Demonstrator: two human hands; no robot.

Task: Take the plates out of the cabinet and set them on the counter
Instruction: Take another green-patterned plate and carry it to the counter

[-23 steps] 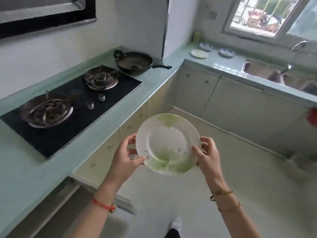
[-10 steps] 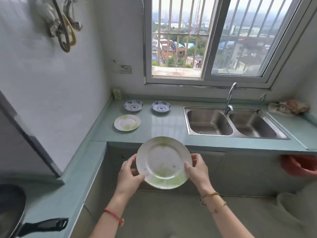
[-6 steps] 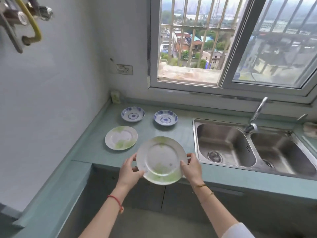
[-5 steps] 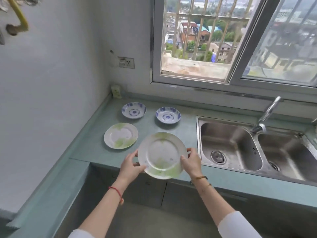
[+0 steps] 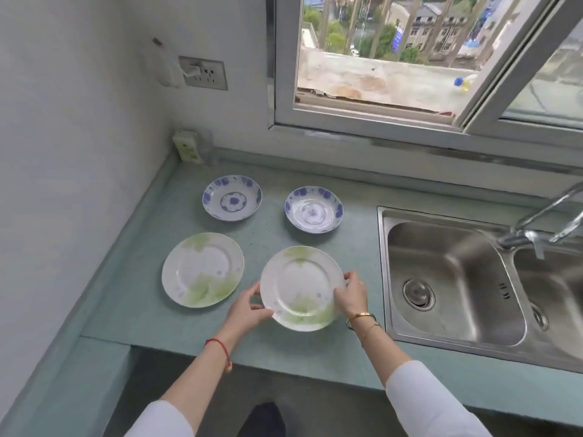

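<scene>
Four dishes counted: two green-leaf plates, two blue dishes (image 5: pixel 232 198) behind. The resting plate (image 5: pixel 203 269) lies flat on the table (image 5: pixel 356 247). The held plate (image 5: pixel 301 285) sits between the hands, both equally near: left hand (image 5: pixel 249 309) pinching its left rim, right hand (image 5: pixel 351 296) gripping its right rim. It is low over the table, beside the resting plate, left of the sink (image 5: pixel 441 279); contact cannot be confirmed
</scene>
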